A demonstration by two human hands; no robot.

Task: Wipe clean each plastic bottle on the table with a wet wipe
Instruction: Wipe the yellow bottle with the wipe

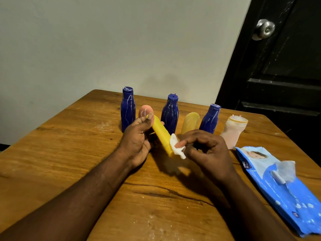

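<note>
Your left hand (137, 141) grips the upper end of the yellow bottle (160, 132), thumb curled over its top, and holds it tilted above the middle of the table (69, 136). Your right hand (206, 152) pinches a folded white wipe (175, 146) against the bottle's lower end. The bottle looks like light, stiff plastic, smooth and likely slippery once wet, so hold it round the body near one end and wipe towards the other. It is plain yellow, slim and rounded, with no label showing. Along the far edge stand three blue bottles (170, 113) streaked with white marks, a pink bottle (145, 111) behind your left hand, a second yellow bottle (190, 122), and a pale bottle (232, 133) towards the far right corner. The blue pack (278, 180) of wipes lies at the right edge, flap lifted
</note>
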